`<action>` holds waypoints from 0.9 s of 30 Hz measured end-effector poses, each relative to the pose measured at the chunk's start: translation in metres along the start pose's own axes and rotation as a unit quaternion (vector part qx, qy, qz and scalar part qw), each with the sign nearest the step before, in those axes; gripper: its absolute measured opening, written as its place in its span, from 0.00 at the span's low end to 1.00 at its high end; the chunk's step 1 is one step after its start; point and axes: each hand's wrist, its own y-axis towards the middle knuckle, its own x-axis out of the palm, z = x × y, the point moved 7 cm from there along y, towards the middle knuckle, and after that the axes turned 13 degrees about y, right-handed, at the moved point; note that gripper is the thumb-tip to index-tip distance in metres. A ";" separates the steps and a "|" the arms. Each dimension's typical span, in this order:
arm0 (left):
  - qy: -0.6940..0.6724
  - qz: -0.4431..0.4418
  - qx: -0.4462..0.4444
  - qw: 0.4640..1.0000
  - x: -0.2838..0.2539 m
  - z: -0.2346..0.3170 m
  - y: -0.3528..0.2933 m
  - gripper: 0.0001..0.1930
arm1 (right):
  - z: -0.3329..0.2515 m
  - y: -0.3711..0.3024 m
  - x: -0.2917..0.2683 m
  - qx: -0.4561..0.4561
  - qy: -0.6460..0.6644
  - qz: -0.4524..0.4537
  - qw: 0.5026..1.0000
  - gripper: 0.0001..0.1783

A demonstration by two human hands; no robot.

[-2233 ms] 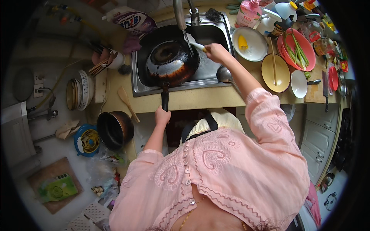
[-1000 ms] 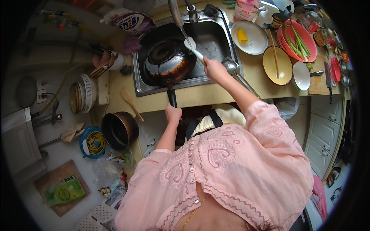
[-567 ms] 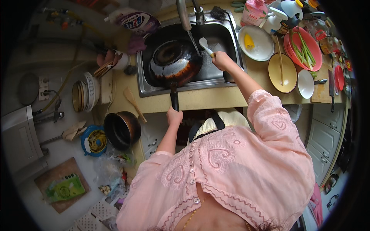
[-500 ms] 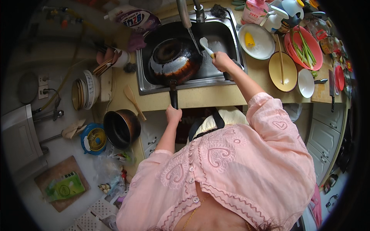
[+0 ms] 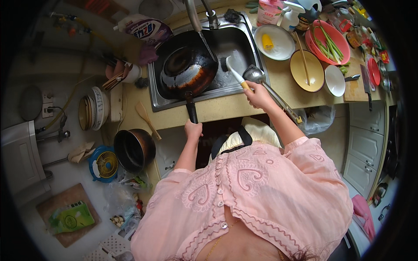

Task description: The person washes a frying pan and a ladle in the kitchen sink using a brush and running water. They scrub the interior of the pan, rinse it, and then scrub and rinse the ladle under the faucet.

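A blackened wok (image 5: 188, 71) lies bottom up over the left part of the sink, its outer side streaked brown and shiny with wet. My left hand (image 5: 193, 129) is closed around its black handle, which sticks out over the front counter edge. In my right hand (image 5: 260, 94) is a dish brush (image 5: 235, 71) with a white neck and yellowish handle. The brush head is down in the right part of the sink, apart from the wok. From the faucet (image 5: 194, 16), water runs down by the wok's right side. A metal ladle (image 5: 254, 74) rests across the sink's right rim, close beyond my right hand.
Right of the sink (image 5: 153, 101) stand a white bowl (image 5: 285, 45), a yellow bowl with chopsticks (image 5: 300, 69) and a red basin (image 5: 339, 54) of green stalks. A knife (image 5: 365, 82) lies farther right. A wooden spatula (image 5: 147, 118) and a dark pot (image 5: 134, 151) are at left.
My right hand has drawn back toward me with the brush, away from the wok. The ladle beside it now shows more fully. My left hand keeps its hold on the wok handle.
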 end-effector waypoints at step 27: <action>-0.566 -0.500 0.014 0.655 0.022 0.072 -0.072 0.09 | 0.014 -0.036 -0.005 0.010 0.102 -0.022 0.994 0.25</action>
